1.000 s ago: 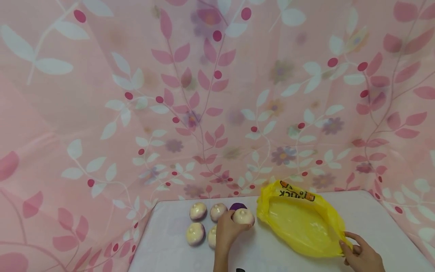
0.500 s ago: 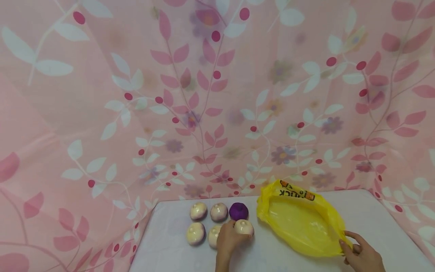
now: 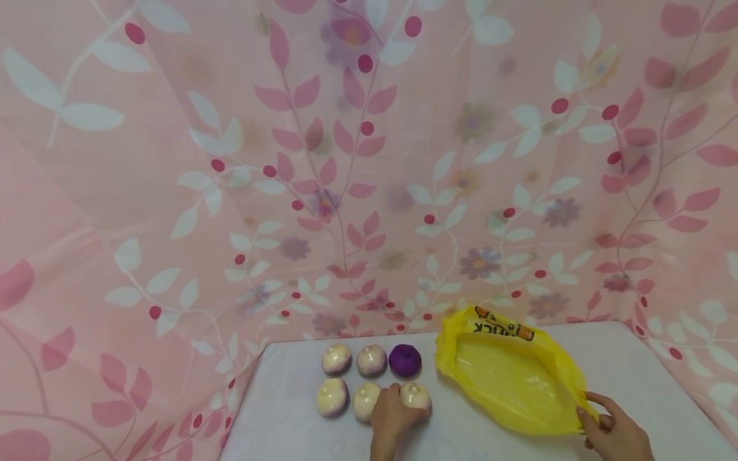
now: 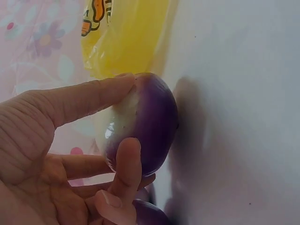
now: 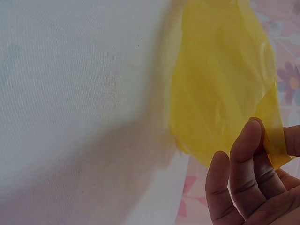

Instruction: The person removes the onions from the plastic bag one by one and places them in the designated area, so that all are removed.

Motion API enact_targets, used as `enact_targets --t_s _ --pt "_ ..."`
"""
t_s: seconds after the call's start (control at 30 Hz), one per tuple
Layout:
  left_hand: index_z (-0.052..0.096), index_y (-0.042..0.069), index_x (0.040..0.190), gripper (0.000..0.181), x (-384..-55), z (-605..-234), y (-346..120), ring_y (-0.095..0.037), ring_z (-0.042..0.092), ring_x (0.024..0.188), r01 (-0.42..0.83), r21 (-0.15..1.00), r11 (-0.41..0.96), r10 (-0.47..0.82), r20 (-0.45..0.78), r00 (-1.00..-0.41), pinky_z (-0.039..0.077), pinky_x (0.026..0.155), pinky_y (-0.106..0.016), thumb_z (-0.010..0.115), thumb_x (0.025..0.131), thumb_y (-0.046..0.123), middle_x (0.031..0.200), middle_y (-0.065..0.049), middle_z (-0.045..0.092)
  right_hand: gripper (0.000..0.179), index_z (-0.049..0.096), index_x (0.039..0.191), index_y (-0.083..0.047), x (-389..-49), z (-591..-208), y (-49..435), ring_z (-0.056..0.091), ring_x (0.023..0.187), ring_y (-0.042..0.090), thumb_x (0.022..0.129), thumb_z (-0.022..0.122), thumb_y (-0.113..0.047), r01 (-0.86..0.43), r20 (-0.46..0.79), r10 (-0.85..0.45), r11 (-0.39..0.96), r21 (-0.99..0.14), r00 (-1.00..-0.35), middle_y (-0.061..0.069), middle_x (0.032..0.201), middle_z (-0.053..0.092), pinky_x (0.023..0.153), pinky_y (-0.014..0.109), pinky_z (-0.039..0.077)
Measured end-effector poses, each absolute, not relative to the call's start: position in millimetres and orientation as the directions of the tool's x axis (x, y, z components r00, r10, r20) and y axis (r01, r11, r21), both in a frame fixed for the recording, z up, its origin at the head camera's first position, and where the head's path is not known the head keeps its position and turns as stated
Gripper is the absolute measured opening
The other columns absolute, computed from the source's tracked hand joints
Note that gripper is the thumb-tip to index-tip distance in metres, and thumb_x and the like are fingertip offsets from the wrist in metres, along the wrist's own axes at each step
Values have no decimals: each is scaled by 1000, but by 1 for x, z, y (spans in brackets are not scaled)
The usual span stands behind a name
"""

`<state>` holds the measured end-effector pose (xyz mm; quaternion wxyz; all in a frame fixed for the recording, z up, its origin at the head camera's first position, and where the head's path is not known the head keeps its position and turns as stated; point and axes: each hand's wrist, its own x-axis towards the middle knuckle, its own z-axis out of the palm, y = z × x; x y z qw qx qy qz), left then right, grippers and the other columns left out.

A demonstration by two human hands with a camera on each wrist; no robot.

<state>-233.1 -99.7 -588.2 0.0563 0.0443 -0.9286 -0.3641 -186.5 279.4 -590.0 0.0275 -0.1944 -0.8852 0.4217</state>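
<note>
My left hand (image 3: 391, 415) grips a glossy, round white-and-purple turnip (image 3: 415, 397) at the near right of a group. In the left wrist view its purple side faces the white cloth, with thumb and fingers around the turnip (image 4: 154, 122). Just behind it sits a turnip with its dark purple side up (image 3: 405, 360). My right hand (image 3: 618, 429) pinches the near right rim of a yellow plastic bag (image 3: 507, 410), which lies with its mouth spread wide. In the right wrist view, fingertips and thumb hold a fold of the bag (image 5: 215, 84).
To the left of my left hand several more turnips stand in two rows, among them a far-left one (image 3: 336, 358) and a near-left one (image 3: 332, 397). A white cloth covers the table (image 3: 461, 442). Behind it hangs a pink leaf-patterned curtain (image 3: 369, 256).
My left hand has brought its turnip nearer to me, into the front row, uncovering the dark purple one behind. The right hand and the bag have stayed in place.
</note>
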Motion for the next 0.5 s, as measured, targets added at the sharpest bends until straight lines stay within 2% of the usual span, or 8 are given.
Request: enact_targets --t_s 0.13,0.5 --pt "59 6 88 52 -232 -592 -100 -23 55 68 -29 647 762 -126 105 -986 45 61 -42 90 55 33 77 -5 54 57 44 134 3 -187 -591 281 56 50 22 98 56 -39 319 -125 354 565 -761 -927 0 56 58 45 27 32" --pt "61 0 101 60 -230 -591 -99 -32 59 73 -54 617 785 -139 90 -986 47 67 -48 90 60 32 86 -12 56 61 43 135 4 -190 -591 282 55 51 21 98 54 -43 319 -144 329 577 -752 -933 -1 57 59 48 27 31"
